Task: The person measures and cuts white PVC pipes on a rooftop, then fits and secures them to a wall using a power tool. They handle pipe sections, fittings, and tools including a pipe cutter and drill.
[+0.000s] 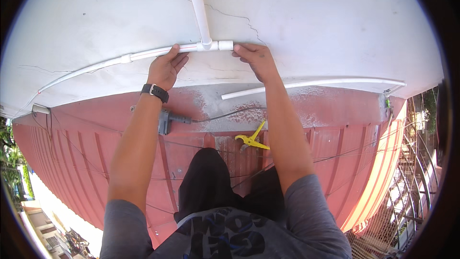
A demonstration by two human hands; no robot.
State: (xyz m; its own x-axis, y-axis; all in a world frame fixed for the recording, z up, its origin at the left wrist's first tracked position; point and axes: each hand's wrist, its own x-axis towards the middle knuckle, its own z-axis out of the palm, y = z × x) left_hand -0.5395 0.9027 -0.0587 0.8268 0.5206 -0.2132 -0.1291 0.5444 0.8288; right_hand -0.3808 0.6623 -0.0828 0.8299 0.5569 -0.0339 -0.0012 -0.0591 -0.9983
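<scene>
A white plastic pipe (158, 53) with a thin red stripe runs along the wall and ends in a white tee fitting (207, 46). A short white coupling (225, 45) sits on the tee's right end. My left hand (167, 69) is closed on the pipe left of the tee, thumb over it and the other fingers below. At the coupling's right end, the fingers of my right hand (255, 58) are pinched together at its rim. An upright white pipe (199, 12) rises from the tee along the wall.
Below the wall slopes a red corrugated metal roof (148, 182). On it lie a yellow pipe cutter (253, 140) and a grey corded tool (167, 121), partly behind my left forearm. A loose white pipe (311, 84) with an elbow lies along the wall's foot.
</scene>
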